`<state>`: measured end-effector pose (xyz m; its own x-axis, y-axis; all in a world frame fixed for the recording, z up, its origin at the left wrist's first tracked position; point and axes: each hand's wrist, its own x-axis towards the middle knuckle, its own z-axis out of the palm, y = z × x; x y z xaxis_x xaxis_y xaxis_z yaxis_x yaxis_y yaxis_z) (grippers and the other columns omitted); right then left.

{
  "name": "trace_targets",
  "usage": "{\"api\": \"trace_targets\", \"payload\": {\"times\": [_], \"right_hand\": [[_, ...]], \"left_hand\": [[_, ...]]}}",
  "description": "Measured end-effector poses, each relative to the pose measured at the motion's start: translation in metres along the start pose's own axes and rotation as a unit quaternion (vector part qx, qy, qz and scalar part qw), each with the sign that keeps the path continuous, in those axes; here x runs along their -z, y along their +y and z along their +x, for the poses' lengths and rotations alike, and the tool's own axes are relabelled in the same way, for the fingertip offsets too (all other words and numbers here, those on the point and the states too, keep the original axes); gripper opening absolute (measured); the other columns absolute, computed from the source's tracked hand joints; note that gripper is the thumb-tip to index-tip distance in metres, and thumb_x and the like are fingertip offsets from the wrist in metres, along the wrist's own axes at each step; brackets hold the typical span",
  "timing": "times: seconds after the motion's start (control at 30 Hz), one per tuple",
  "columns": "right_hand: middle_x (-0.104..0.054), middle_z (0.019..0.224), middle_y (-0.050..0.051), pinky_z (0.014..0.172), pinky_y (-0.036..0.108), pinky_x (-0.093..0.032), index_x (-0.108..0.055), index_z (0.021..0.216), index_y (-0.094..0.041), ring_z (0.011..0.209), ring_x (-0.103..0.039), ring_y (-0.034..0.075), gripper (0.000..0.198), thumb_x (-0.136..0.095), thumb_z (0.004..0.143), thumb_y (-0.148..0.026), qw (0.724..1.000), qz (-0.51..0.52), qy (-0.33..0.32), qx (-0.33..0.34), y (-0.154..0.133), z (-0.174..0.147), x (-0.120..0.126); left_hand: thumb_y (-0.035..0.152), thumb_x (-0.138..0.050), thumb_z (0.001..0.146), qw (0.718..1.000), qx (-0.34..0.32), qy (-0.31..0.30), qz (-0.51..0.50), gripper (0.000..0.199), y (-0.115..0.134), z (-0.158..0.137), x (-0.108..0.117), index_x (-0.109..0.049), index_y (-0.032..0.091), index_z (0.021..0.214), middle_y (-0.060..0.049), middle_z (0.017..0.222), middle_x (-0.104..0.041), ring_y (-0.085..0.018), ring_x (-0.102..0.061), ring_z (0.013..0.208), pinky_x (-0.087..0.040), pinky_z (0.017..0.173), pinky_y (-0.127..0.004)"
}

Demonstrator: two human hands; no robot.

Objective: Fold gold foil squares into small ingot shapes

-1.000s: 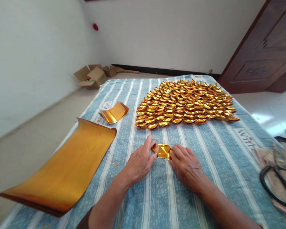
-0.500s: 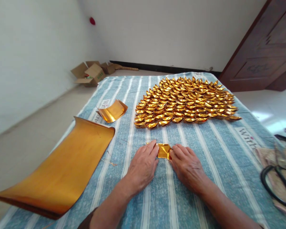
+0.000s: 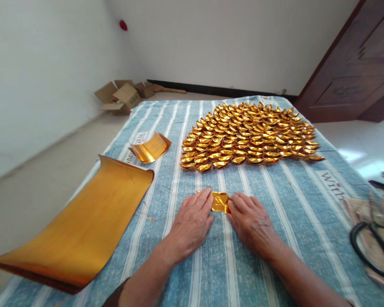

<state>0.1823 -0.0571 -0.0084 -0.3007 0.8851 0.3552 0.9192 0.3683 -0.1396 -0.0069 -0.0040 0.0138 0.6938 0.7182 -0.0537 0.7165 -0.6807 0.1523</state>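
A small piece of gold foil paper (image 3: pixel 219 202), creased and folded, lies flat on the striped cloth between my hands. My left hand (image 3: pixel 193 217) has its fingers together, pressed down over the paper's left end. At the right end, the curled fingers of my right hand (image 3: pixel 251 217) grip the paper's edge; the fingertips are partly hidden. Beyond both hands sits a large cluster of folded gold paper ingots (image 3: pixel 249 136), set in close rows.
A big stack of gold paper sheets (image 3: pixel 80 221) curls at the left, with a smaller stack of gold paper (image 3: pixel 150 148) behind it. Black-handled scissors (image 3: pixel 376 243) rest at the right edge of the striped cloth (image 3: pixel 208 264). Cardboard boxes (image 3: pixel 128 96) stand on the floor behind.
Both hands hold nearly the same place on the gold foil paper. The view has shifted very slightly; nothing else has visibly moved.
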Motion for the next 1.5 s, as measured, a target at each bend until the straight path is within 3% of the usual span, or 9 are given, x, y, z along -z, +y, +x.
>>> {"api": "trace_targets", "payload": {"times": [0.3, 0.53, 0.63, 0.87, 1.1, 1.5], "right_hand": [[-0.062, 0.104, 0.009, 0.086, 0.038, -0.04, -0.062, 0.094, -0.019, 0.107, -0.051, 0.024, 0.012, -0.05, 0.093, -0.021, 1.0, 0.001, -0.002, -0.001, 0.0, 0.0, 0.0], [-0.062, 0.101, 0.009, 0.087, 0.039, -0.041, -0.062, 0.099, -0.017, 0.106, -0.052, 0.025, 0.015, -0.048, 0.093, -0.019, 1.0, 0.007, -0.011, -0.011, 0.0, 0.0, 0.0], [-0.062, 0.103, 0.009, 0.087, 0.039, -0.042, -0.062, 0.099, -0.017, 0.107, -0.053, 0.024, 0.016, -0.047, 0.094, -0.02, 0.999, 0.022, -0.016, -0.017, 0.002, 0.0, 0.0], [-0.062, 0.109, 0.008, 0.088, 0.039, -0.043, -0.063, 0.1, -0.019, 0.106, -0.055, 0.023, 0.016, -0.048, 0.093, -0.022, 0.997, 0.063, -0.023, -0.031, 0.007, -0.001, 0.005], [-0.061, 0.11, 0.009, 0.085, 0.04, -0.049, -0.064, 0.103, -0.021, 0.105, -0.056, 0.024, 0.018, -0.048, 0.094, -0.022, 0.995, 0.104, -0.008, -0.005, 0.019, -0.005, 0.009], [-0.061, 0.11, 0.012, 0.084, 0.041, -0.054, -0.066, 0.1, -0.018, 0.106, -0.057, 0.025, 0.02, -0.047, 0.092, -0.02, 0.997, 0.078, -0.012, -0.013, 0.014, -0.008, 0.01]], "left_hand": [[0.037, -0.06, 0.086, 1.0, 0.012, 0.003, 0.004, 0.061, 0.008, -0.001, -0.001, -0.039, 0.014, 0.139, -0.015, 0.149, -0.038, -0.029, -0.037, 0.134, -0.033, 0.109, -0.047], [0.064, -0.053, 0.082, 1.0, -0.001, 0.011, 0.001, 0.068, 0.021, -0.004, -0.004, -0.038, 0.032, 0.141, -0.011, 0.15, -0.034, -0.038, -0.03, 0.135, -0.028, 0.105, -0.061], [0.07, -0.048, 0.08, 1.0, -0.001, 0.012, 0.005, 0.071, 0.023, -0.004, -0.005, -0.04, 0.032, 0.14, -0.012, 0.15, -0.034, -0.039, -0.029, 0.134, -0.026, 0.104, -0.063], [0.071, -0.043, 0.082, 1.0, 0.003, 0.015, 0.015, 0.069, 0.023, -0.004, -0.006, -0.042, 0.031, 0.139, -0.011, 0.149, -0.035, -0.038, -0.029, 0.134, -0.025, 0.105, -0.06], [0.07, -0.046, 0.081, 1.0, 0.003, 0.023, 0.019, 0.07, 0.024, -0.002, -0.008, -0.043, 0.03, 0.138, -0.012, 0.148, -0.036, -0.039, -0.029, 0.133, -0.026, 0.103, -0.061], [0.067, -0.049, 0.082, 0.999, -0.002, 0.031, 0.009, 0.065, 0.022, -0.004, -0.008, -0.046, 0.031, 0.135, -0.011, 0.147, -0.037, -0.037, -0.029, 0.132, -0.027, 0.103, -0.059]]}}
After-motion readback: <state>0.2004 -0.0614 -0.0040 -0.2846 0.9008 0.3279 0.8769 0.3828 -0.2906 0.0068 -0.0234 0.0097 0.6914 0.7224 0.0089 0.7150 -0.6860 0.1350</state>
